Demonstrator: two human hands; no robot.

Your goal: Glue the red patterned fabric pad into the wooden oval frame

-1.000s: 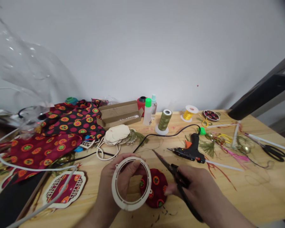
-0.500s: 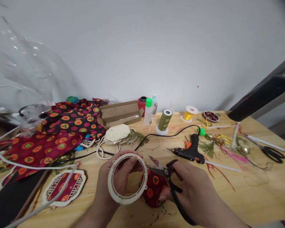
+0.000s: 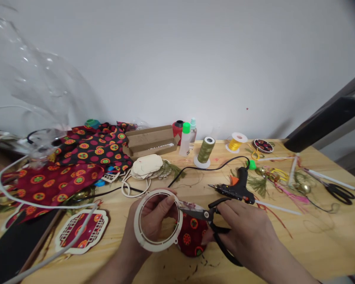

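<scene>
**Where the wall [image 3: 177, 59] meets the table [image 3: 322, 244], cloth and tools spread**

While patterned cloth [image 3: 90, 150] lies heaped at the table's left, an open box [image 3: 151, 148] stands beside it. The right hand [image 3: 245, 225] has its fingers through and around the handles of the scissors [image 3: 206, 215]; their parted blades reach the ring's right edge, though contact is unclear. Beyond that hand lies a glue gun [image 3: 238, 191]. The left hand [image 3: 152, 223] grasps the pale ring [image 3: 150, 245] between its fingers, above the table. Under the blades lies a red disc [image 3: 192, 238], with dark scraps [image 3: 196, 268] near its lower edge.
</scene>
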